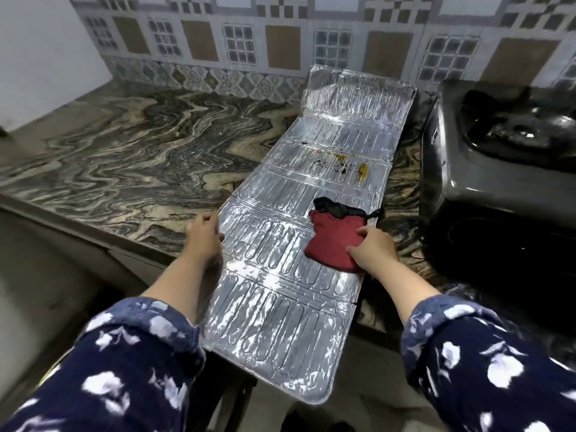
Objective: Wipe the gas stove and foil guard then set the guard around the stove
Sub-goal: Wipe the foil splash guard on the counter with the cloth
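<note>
No legible writing or brand marks on any item. Marbled countertop (131, 145) spans the view. Foil guard (280, 275) lies unfolded flat on it, running from 6 o'clock up toward 12, far end tilted up against the tiled wall (280, 35); near end overhangs the counter edge. Gas stove (486, 169) at 3 o'clock, just beside the guard. Brown and black stains (343, 165) on an upper panel. Red cloth (335, 241) on the guard, gripped by the right hand (372, 251), fingers curled onto it. Left hand (202, 236) rests at the guard's left edge at 9 o'clock; fingers bent at the edge, hold unclear.
</note>
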